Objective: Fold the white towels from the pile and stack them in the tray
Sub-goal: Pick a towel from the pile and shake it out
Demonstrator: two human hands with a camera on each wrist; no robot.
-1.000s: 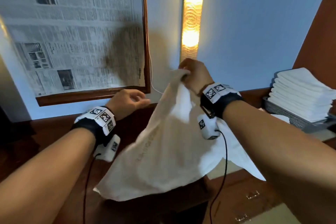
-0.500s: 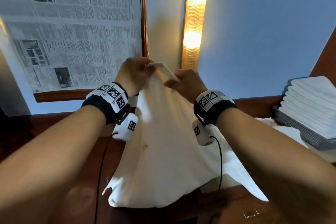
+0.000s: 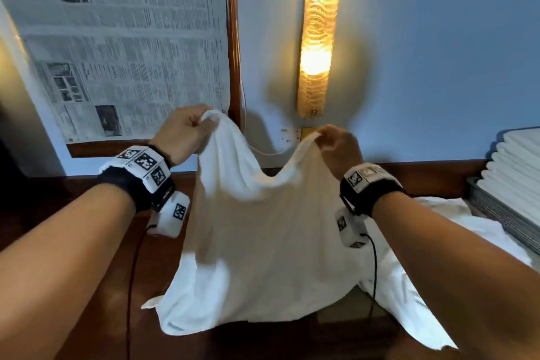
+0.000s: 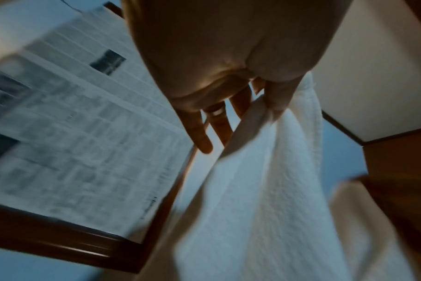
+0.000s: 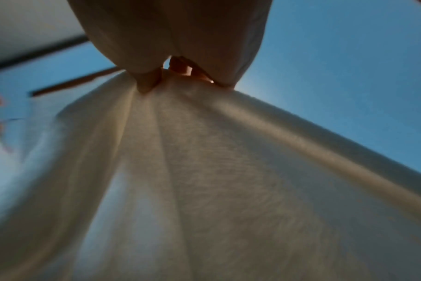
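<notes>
The towel point(image 3: 263, 242) hangs in the air over the table point(image 3: 87, 286), its top edge sagging between the two hands. The left hand point(image 3: 182, 133) pinches one top corner, and the right hand point(image 3: 339, 149) pinches the other.

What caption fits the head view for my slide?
Left hand and right hand hold a white towel up by its top edge.
</notes>
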